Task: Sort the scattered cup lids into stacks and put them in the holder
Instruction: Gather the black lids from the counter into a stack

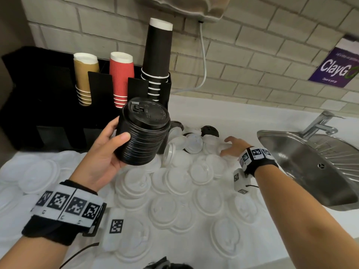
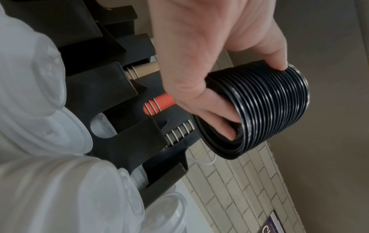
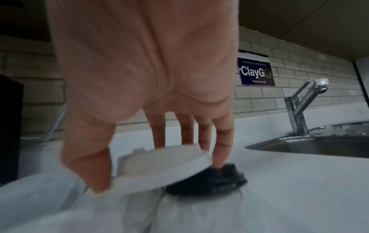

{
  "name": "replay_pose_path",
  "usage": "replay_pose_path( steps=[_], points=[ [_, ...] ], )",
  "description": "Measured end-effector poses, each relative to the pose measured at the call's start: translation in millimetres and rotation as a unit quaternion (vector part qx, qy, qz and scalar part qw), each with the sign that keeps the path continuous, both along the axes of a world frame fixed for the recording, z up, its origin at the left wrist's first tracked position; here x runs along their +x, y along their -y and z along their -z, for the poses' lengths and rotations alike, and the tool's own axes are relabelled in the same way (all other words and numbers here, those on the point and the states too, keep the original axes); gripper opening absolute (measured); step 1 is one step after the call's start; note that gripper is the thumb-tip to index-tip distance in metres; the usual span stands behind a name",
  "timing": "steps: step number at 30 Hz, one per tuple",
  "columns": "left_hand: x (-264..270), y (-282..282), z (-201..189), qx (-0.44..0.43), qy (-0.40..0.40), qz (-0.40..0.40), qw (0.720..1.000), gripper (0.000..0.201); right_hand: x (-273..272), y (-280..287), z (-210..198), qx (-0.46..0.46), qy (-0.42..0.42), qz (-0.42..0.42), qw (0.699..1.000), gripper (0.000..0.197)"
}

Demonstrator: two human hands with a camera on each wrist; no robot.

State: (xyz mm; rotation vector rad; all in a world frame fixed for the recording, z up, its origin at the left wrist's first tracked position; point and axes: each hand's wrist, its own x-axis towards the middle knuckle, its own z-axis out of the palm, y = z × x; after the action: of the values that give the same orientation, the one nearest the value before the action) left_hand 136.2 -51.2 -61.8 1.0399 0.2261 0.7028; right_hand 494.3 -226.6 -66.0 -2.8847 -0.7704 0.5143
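Worktop: the white worktop [image 1: 223, 113] runs below a brick-tiled wall, strewn with many white round plastic cup lids [image 1: 165, 210], too many and too overlapped to count.
Sink: one stainless steel sink [image 1: 310, 162] with one tap lies at the right.
Holder: the black plastic cup-and-lid holder [image 1: 38, 94] stands at the back left, carrying three cup stacks: tan, red, black.
Left hand: the left hand [image 1: 101, 152] is raised before the holder, palm up; its fingers [image 2: 211, 113] and thumb curl around one stack of black ribbed plastic lids [image 1: 142, 133], held tilted above the worktop.
Right hand: the right hand [image 1: 232, 147] reaches palm down into the far pile; thumb and fingers [image 3: 223, 141] pinch one white lid [image 3: 159, 170], tilted.
Loose black lids: one black domed lid [image 3: 209, 181] lies just beneath that white lid; the head view shows about three among the far pile.
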Motion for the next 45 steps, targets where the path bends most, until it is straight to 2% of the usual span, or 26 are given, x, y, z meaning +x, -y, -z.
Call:
replay_pose_path(
  steps=[2, 4, 6, 8, 11, 13, 16, 19, 22, 25, 27, 29, 31, 33, 36, 38, 41, 45],
  points=[
    [2, -1, 1, 0.001, 0.001, -0.005, 1.0, 0.061, 4, -2, -10, 0.056, -0.026, -0.013, 0.998, 0.068],
    [4, 0, 2, 0.004, 0.0, -0.004, 1.0, 0.059, 5, -4, -25, 0.115, -0.1, -0.039, 0.988, 0.069],
    [5, 0, 2, 0.007, -0.001, -0.003, 1.0, 0.058, 5, -8, -34, 0.148, -0.15, -0.028, 0.977, 0.072],
    [6, 0, 2, 0.008, -0.001, -0.004, 1.0, 0.058, 10, -13, -31, 0.104, -0.115, 0.005, 0.988, 0.066],
    [6, -1, 0, 0.016, -0.005, -0.005, 1.0, 0.063, 17, -16, -10, -0.044, -0.006, 0.022, 0.999, 0.058],
    [5, -3, 0, 0.012, -0.009, -0.007, 1.0, 0.065, 17, -15, 2, -0.076, 0.006, 0.036, 0.996, 0.062],
    [5, -6, 0, 0.006, -0.011, -0.01, 1.0, 0.058, 18, -13, 11, -0.077, -0.002, 0.05, 0.996, 0.066],
    [6, -6, 1, -0.001, -0.016, -0.015, 1.0, 0.063, 23, -10, 17, -0.087, 0.009, 0.02, 0.996, 0.06],
    [7, -6, 1, -0.011, -0.016, -0.016, 1.0, 0.065, 23, -11, 12, -0.064, 0.019, 0.041, 0.997, 0.061],
    [8, -4, 2, -0.022, -0.015, -0.013, 1.0, 0.065, 8, -17, -15, -0.011, 0.073, 0.094, 0.993, 0.06],
    [9, -1, 1, -0.028, -0.016, -0.007, 0.999, 0.066, -7, -24, -40, 0.084, 0.057, 0.098, 0.99, 0.062],
    [11, 2, -1, -0.03, -0.019, -0.003, 0.999, 0.068, -31, -34, -62, 0.229, -0.024, 0.053, 0.972, 0.06],
    [12, 5, -3, -0.033, -0.018, -0.001, 0.999, 0.068, -65, -41, -79, 0.386, -0.12, 0.005, 0.914, 0.049],
    [12, 8, -5, -0.039, -0.012, 0.002, 0.999, 0.068, -103, -45, -93, 0.455, -0.182, -0.072, 0.869, 0.043],
    [10, 10, -7, -0.042, -0.005, 0.004, 0.999, 0.067, -146, -42, -106, 0.471, -0.238, -0.194, 0.827, 0.046],
    [8, 12, -9, -0.041, -0.003, 0.0, 0.999, 0.068, -164, -37, -111, 0.473, -0.222, -0.252, 0.814, 0.049],
    [5, 13, -10, -0.034, -0.006, -0.002, 0.999, 0.065, -182, -36, -117, 0.457, -0.186, -0.312, 0.812, 0.051],
    [3, 14, -8, -0.016, -0.021, 0.003, 1.0, 0.058, -191, -40, -121, 0.425, -0.165, -0.346, 0.82, 0.055]
  ],
)
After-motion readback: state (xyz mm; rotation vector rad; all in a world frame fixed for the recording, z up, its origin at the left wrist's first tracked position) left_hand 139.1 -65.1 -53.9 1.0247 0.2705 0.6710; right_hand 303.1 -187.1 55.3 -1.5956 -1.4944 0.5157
